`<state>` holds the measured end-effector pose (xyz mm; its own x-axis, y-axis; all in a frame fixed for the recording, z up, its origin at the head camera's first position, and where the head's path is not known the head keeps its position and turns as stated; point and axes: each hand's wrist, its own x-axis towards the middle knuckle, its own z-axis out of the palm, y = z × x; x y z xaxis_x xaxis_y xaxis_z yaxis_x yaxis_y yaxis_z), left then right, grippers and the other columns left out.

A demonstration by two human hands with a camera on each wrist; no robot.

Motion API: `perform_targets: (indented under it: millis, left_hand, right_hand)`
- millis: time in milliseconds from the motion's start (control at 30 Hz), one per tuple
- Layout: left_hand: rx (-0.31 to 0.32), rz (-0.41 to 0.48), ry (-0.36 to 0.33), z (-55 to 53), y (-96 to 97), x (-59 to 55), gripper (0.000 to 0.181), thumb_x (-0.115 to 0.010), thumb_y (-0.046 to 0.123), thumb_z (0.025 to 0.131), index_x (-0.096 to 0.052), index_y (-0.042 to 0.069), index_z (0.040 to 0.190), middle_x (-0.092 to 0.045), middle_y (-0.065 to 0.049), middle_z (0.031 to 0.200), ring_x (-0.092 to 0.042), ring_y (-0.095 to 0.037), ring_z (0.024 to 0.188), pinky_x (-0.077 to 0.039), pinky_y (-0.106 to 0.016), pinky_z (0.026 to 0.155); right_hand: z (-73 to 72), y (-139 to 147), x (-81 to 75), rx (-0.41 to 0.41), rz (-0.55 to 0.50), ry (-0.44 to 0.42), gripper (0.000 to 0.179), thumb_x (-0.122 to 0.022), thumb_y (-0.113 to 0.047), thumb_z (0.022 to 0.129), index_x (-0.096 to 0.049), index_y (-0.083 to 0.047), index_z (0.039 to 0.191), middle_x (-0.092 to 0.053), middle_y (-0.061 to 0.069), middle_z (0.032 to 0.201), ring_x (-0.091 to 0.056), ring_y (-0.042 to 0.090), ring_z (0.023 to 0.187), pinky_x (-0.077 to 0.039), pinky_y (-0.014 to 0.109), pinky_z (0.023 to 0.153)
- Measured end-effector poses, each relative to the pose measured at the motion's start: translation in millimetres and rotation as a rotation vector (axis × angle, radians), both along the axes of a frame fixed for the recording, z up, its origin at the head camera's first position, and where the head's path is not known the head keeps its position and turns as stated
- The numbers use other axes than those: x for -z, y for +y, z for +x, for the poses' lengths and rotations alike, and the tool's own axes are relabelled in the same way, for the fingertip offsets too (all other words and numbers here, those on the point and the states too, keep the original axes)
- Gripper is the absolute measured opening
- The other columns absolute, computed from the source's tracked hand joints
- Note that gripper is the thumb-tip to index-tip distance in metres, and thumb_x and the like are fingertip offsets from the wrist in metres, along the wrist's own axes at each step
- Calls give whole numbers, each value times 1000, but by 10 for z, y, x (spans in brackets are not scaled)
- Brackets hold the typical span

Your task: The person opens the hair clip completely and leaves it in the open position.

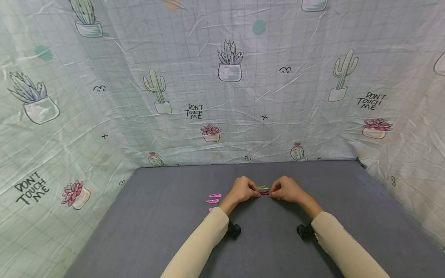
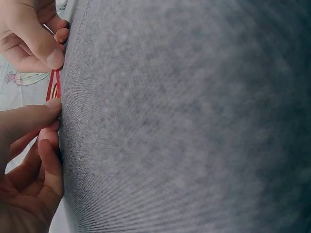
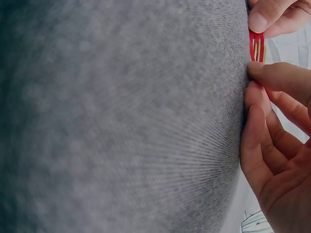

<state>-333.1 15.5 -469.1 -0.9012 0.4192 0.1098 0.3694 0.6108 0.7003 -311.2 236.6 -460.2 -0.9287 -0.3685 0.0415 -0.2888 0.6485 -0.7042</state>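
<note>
Between my two hands lies a red snap hair clip (image 1: 264, 193), low over the grey table. My left hand (image 1: 244, 188) pinches one end of it between thumb and fingers. At the other end my right hand (image 1: 287, 189) pinches it the same way. In the left wrist view the red clip (image 2: 58, 80) shows as two narrow red strips, its ends hidden under the fingertips. The right wrist view shows slots along the middle of the clip (image 3: 252, 46). Just behind it on the table are green hair clips (image 1: 263, 187).
Several pink hair clips (image 1: 212, 201) lie in a column left of my left hand, the nearest partly hidden by my forearm. The grey tabletop (image 1: 167, 224) ends at a back edge against a cactus-print curtain (image 1: 243, 100), which also hangs along both sides.
</note>
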Motion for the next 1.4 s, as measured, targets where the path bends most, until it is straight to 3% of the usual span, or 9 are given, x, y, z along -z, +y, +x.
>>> perform_targets:
  millis: [200, 600, 767, 967, 1200, 1400]
  left_hand:
    - [-8, -34, 10, -5, -1, 1, 6, -90, 16, 79, -86, 13, 82, -80, 2, 81, -65, -6, 74, -51, -21, 65]
    - [53, 61, -55, -29, -108, -22, 16, -91, 11, 76, -84, 10, 91, -80, -1, 84, -64, -4, 72, -52, -22, 66]
    - [77, 110, -74, -14, -239, -85, 22, -89, 11, 79, -83, 7, 100, -80, -4, 92, -67, -4, 70, -54, -23, 63]
    - [78, 92, -43, 25, -426, -169, 22, -86, 14, 84, -82, 7, 104, -80, -4, 95, -69, -6, 72, -55, -24, 66]
    - [34, 120, -45, 91, -699, -190, 23, -85, 17, 85, -81, 6, 105, -80, -4, 94, -69, -9, 76, -57, -27, 69]
    - [19, 158, -42, 181, -965, -198, 24, -83, 19, 87, -80, 5, 107, -80, -5, 94, -71, -10, 77, -58, -28, 69]
  right_hand:
    - [9, -29, 6, 20, 15, -5, 4, -79, -7, 85, -79, -5, 82, -72, 1, 68, -61, 10, 56, -52, 28, 54]
    - [13, -48, -42, 20, 46, -13, 4, -81, -10, 85, -79, -6, 86, -73, 1, 70, -63, 12, 59, -52, 30, 57]
    - [26, -57, -133, 14, 16, 32, 8, -78, -8, 86, -78, -2, 91, -75, 4, 74, -66, 17, 61, -52, 31, 56]
    - [17, -174, -206, 14, -30, 130, 19, -77, -12, 89, -76, 1, 103, -76, 7, 82, -65, 11, 67, -51, 30, 59]
    - [34, -435, -285, -20, -60, 155, 19, -78, -14, 90, -77, -1, 104, -75, 6, 84, -65, 11, 70, -53, 30, 63]
    - [62, -687, -296, -70, -81, 153, 17, -77, -13, 92, -77, -1, 103, -75, 6, 82, -65, 12, 64, -52, 28, 58]
